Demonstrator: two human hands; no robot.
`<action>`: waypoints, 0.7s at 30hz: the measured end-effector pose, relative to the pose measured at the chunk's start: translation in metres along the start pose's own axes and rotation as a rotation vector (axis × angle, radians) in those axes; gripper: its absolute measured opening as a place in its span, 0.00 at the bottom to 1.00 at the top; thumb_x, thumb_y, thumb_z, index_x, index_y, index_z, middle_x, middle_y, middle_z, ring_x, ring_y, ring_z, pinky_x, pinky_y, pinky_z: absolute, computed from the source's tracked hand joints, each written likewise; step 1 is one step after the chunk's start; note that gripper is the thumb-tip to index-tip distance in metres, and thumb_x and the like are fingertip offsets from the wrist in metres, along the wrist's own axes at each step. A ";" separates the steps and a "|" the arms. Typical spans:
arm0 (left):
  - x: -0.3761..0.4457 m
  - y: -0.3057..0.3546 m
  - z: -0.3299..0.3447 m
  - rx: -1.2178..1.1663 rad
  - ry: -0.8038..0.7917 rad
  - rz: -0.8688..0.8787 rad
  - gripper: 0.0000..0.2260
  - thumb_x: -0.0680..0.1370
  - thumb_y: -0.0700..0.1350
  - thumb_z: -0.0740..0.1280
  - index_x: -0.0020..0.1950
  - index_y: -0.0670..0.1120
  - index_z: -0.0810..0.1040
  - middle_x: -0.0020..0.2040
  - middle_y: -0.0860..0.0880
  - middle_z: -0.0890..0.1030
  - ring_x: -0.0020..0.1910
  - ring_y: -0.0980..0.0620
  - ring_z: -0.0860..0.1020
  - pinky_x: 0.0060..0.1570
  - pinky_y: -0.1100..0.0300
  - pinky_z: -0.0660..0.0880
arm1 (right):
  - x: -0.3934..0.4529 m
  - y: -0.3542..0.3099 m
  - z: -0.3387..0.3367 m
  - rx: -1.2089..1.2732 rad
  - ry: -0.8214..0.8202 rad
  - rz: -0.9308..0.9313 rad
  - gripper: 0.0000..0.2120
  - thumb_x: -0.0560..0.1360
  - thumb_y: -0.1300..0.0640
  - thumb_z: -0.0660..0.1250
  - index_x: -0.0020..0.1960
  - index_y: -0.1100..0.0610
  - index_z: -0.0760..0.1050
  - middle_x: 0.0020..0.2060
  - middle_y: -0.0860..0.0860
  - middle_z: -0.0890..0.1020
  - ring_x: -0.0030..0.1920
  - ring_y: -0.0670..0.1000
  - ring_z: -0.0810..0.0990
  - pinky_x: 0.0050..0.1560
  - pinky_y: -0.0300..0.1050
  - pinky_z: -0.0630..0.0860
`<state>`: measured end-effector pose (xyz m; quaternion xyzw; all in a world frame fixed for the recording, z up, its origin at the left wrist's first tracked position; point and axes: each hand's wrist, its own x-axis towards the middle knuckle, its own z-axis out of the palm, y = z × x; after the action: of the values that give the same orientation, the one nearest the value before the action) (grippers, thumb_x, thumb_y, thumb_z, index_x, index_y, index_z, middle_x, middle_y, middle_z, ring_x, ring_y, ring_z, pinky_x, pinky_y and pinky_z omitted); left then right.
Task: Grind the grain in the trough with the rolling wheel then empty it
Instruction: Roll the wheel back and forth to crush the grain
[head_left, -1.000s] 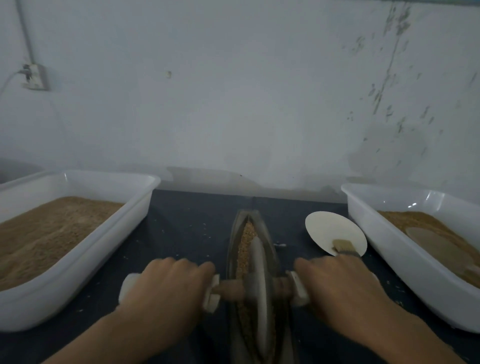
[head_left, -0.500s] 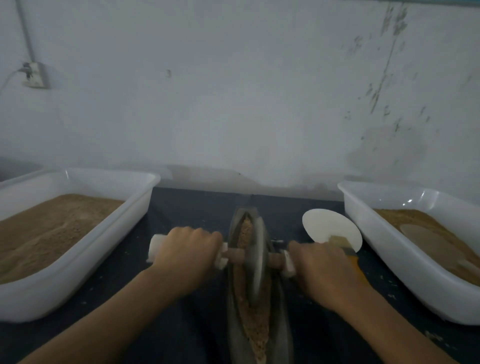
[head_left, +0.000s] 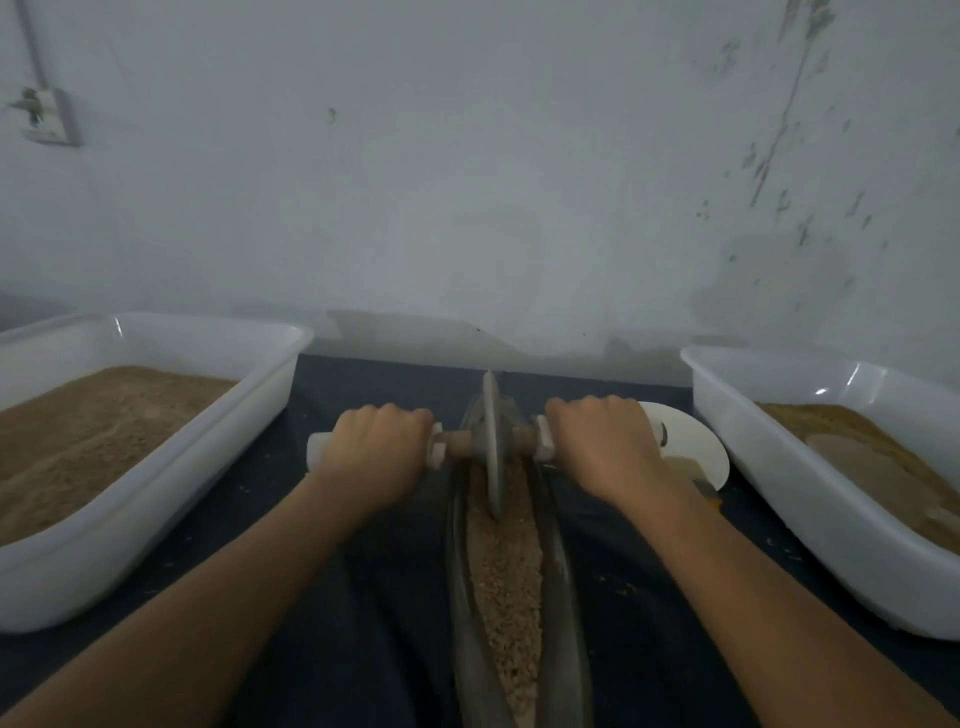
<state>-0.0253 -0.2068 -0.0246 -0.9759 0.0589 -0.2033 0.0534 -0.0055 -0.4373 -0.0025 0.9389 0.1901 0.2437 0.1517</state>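
Head view — single entry.

Narrow grey boat-shaped metal trough (head_left: 558, 587): laid lengthwise away from the person on a dark blue cloth-covered table (head_left: 363, 597), so that a wheel can be run along its channel. Coarse tan grain (head_left: 506, 577) is seen lying in the channel, mostly in the near half.

Thin grey metal rolling wheel (head_left: 491, 447) on a brown wooden axle with white end grips: stood upright on edge at the far end of the trough, its rim set down into the grain. The axle is held level across the trough — judged to keep the wheel from tipping.

Left hand (head_left: 376, 447): fingers curled tightly over the left grip, knuckles up.

Right hand (head_left: 605, 444): wrapped likewise round the right grip.

White plastic tub on the left (head_left: 270, 400) and white plastic tub on the right (head_left: 737, 447): both are part-filled with brown meal and placed within reach, presumably for emptying.

Round white disc (head_left: 691, 441): partly hidden behind the right hand.
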 end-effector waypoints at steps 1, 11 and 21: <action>0.006 -0.001 0.002 -0.004 -0.009 -0.006 0.10 0.73 0.53 0.68 0.44 0.54 0.67 0.35 0.54 0.69 0.33 0.52 0.66 0.35 0.55 0.63 | 0.004 0.000 0.001 -0.022 0.015 -0.006 0.07 0.70 0.57 0.68 0.44 0.54 0.71 0.36 0.52 0.80 0.36 0.58 0.79 0.32 0.46 0.61; -0.073 0.007 -0.040 0.024 -0.186 0.160 0.18 0.73 0.54 0.67 0.38 0.57 0.56 0.34 0.56 0.65 0.30 0.59 0.62 0.31 0.58 0.58 | -0.089 -0.005 -0.042 0.145 -0.057 -0.138 0.17 0.68 0.50 0.72 0.42 0.45 0.62 0.35 0.45 0.75 0.32 0.49 0.74 0.31 0.43 0.63; -0.008 0.018 -0.022 0.110 -0.029 0.089 0.06 0.74 0.49 0.65 0.45 0.53 0.67 0.47 0.49 0.79 0.46 0.45 0.79 0.38 0.55 0.64 | -0.028 0.000 0.004 0.144 -0.073 0.058 0.11 0.74 0.48 0.65 0.44 0.49 0.63 0.41 0.50 0.79 0.39 0.55 0.77 0.34 0.45 0.62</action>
<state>-0.0431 -0.2248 -0.0098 -0.9707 0.0903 -0.1895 0.1167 -0.0257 -0.4500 -0.0173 0.9607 0.1740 0.1994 0.0835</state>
